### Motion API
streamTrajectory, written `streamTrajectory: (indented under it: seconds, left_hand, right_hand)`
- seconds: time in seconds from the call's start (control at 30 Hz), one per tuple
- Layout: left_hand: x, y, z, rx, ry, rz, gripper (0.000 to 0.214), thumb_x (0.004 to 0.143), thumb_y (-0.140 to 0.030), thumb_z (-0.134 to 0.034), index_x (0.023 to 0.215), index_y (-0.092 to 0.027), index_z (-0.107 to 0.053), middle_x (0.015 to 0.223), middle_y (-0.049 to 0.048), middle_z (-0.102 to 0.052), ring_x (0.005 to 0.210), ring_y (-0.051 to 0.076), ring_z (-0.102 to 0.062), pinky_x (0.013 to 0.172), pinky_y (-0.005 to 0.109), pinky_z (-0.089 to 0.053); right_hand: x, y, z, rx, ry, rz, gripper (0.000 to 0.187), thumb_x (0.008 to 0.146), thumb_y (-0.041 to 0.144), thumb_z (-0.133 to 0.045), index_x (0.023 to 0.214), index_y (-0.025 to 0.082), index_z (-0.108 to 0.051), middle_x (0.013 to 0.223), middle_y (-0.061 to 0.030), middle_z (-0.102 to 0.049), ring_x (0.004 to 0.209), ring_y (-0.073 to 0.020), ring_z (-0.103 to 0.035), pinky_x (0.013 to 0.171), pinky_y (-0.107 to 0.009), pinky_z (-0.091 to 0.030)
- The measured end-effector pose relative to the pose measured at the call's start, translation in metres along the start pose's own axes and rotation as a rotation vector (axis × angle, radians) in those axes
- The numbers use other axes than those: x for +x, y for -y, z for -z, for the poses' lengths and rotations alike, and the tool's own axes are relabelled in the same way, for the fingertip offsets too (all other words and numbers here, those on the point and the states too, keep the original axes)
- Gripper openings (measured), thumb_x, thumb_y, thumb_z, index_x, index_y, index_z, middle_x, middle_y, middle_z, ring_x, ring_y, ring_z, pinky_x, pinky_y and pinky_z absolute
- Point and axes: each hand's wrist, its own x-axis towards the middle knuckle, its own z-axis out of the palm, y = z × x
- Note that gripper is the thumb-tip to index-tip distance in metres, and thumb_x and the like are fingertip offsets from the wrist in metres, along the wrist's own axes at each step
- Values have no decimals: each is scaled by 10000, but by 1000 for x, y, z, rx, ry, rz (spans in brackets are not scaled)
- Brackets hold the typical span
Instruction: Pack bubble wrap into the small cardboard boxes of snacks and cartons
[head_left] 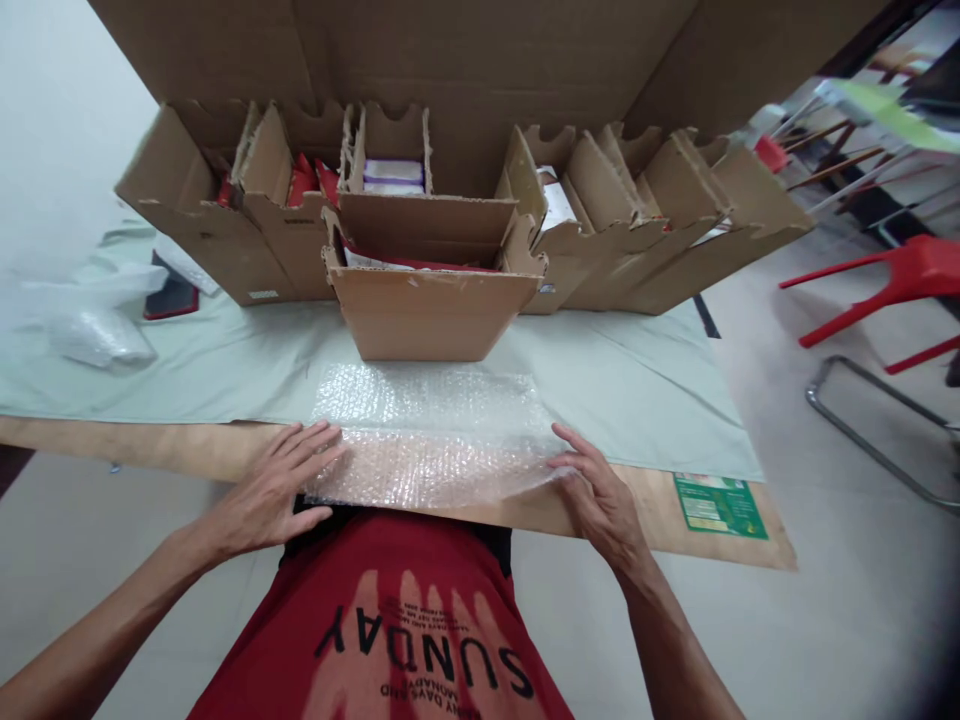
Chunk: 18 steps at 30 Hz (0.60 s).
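Note:
A sheet of clear bubble wrap (431, 430) lies flat at the near edge of the table, half on the pale green cloth (622, 390) and half on bare wood. My left hand (274, 490) rests open with fingers spread on the sheet's left end. My right hand (596, 490) lies open, its fingers flat on the right end. Just beyond the sheet stands an open cardboard box (427, 305) with flat red and white items inside.
Behind it runs a row of open cardboard boxes (652, 220) holding small packs, backed by a tall cardboard wall. Plastic bags (97, 335) lie at the left. A green label (718, 505) sits on the table's (187, 445) right corner. Red chairs (892, 285) stand to the right.

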Motion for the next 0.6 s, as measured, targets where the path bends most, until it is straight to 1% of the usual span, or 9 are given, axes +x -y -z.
streamTrajectory:
  seconds: [0.1,0.17,0.2,0.27,0.33,0.4,0.47,0.53,0.6]
  left_hand:
    - [3,4,-3,-93,-121,87,474,967,-392,-591,1422,-267,-551,1505,93,-590,1443,311,-493,1192,543,-388]
    - [6,5,1,-187,-184,139,333,993,-374,-555,1299,-267,-632,1400,77,-675,1389,285,-556,1164,513,-435]
    - [7,4,4,-237,-188,153,320,995,-378,-548,1281,-267,-638,1389,75,-682,1378,280,-567,1156,506,-449]
    - [9,3,13,-322,-136,157,404,985,-423,-547,1359,-276,-593,1460,81,-630,1395,290,-551,1156,504,-456]
    - [9,1,23,-364,-32,144,587,961,-529,-558,1494,-296,-482,1563,90,-532,1439,325,-501,1176,530,-431]
    - [6,0,29,-365,60,130,779,906,-679,-568,1569,-313,-388,1613,104,-465,1476,373,-443,1192,582,-390]
    - [3,0,31,-355,112,145,937,825,-805,-573,1591,-312,-355,1627,120,-439,1497,413,-395,1178,619,-387]
    - [3,-1,29,-363,100,209,981,776,-849,-584,1566,-297,-406,1594,129,-487,1471,420,-432,1126,594,-457]
    - [6,-4,24,-380,-5,352,836,801,-796,-603,1448,-269,-554,1457,122,-628,1345,383,-580,1035,511,-546]
  right_hand:
    - [0,15,5,205,-25,-131,179,1025,296,-542,1005,271,-719,1347,-55,-710,1319,-232,-619,1143,-443,-463]
    - [1,20,5,299,-63,-222,192,1023,350,-556,976,266,-721,1177,-50,-778,1183,-225,-696,1062,-410,-520]
    - [1,21,5,326,-95,-270,206,1015,383,-569,963,259,-724,1096,-50,-793,1091,-220,-725,996,-390,-550]
    - [0,19,2,346,-181,-365,249,986,454,-605,934,241,-722,925,-43,-787,893,-204,-734,854,-355,-575]
    - [-1,15,0,352,-264,-459,305,947,518,-639,895,224,-702,765,-21,-742,742,-188,-695,756,-338,-561]
    - [-1,11,-2,373,-310,-557,350,918,562,-655,884,214,-679,649,5,-687,643,-175,-655,701,-331,-540]
    - [-1,9,-4,404,-329,-633,379,903,585,-658,889,206,-665,614,16,-660,587,-164,-631,654,-321,-521]
    - [0,9,-6,407,-336,-657,390,904,590,-651,907,200,-666,595,27,-631,545,-152,-601,610,-307,-503]
    - [1,10,-7,328,-321,-627,393,929,583,-616,924,195,-677,556,43,-582,515,-146,-572,576,-295,-491]
